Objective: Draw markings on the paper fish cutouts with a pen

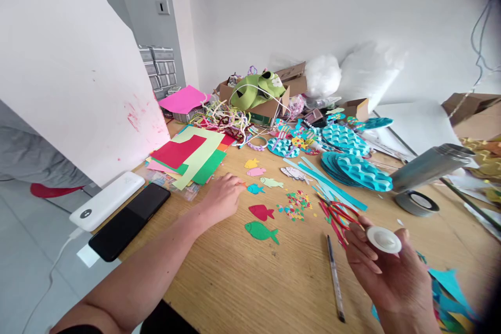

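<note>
My left hand (pixel 224 195) rests low over the table beside the small blue paper fish (pixel 255 189), its fingers together at a bit of orange; what they grip is too small to make out. In my right hand (pixel 385 266), palm up, is a round white cap-like object (pixel 384 240). Red-handled scissors (pixel 338 210) lie by its fingertips. Between the hands are a green fish (pixel 261 231), a red fish (pixel 261 212), a pale green fish (pixel 271 182), a pink fish (pixel 256 171), a yellow fish (pixel 251 163) and colourful paper confetti (pixel 295 205).
A pen (pixel 335 279) lies near the front. Coloured paper (pixel 211 167), a black phone (pixel 130 222) and a white power bank (pixel 107 201) are at left. Blue wavy discs (pixel 356 171), a steel flask (pixel 432 167) and its lid (pixel 417 203) stand at right. A filled box (pixel 266 109) sits behind.
</note>
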Available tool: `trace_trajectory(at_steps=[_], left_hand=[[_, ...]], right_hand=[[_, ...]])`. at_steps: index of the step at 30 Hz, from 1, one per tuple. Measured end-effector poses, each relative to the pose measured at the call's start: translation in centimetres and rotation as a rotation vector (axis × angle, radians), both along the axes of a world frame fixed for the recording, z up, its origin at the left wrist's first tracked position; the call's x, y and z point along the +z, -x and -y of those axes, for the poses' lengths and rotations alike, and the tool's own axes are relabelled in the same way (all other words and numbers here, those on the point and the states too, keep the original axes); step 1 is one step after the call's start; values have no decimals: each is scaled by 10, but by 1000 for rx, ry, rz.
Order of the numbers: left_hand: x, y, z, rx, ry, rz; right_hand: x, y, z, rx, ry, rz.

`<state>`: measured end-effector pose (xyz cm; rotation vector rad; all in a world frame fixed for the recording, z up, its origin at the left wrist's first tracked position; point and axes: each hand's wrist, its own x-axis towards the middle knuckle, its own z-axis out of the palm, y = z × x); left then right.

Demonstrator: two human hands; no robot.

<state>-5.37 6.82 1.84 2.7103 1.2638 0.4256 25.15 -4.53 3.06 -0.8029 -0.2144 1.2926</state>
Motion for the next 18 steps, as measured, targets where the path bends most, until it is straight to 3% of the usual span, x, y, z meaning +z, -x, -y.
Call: trace_trajectory(at_steps=[9, 18], left_hand=[[4, -11, 14, -333, 96, 40], [0, -14, 19, -385, 149, 24]], right_hand=[[1, 3, 2, 16, -22, 30], [-1, 0, 1, 34, -50, -13]])
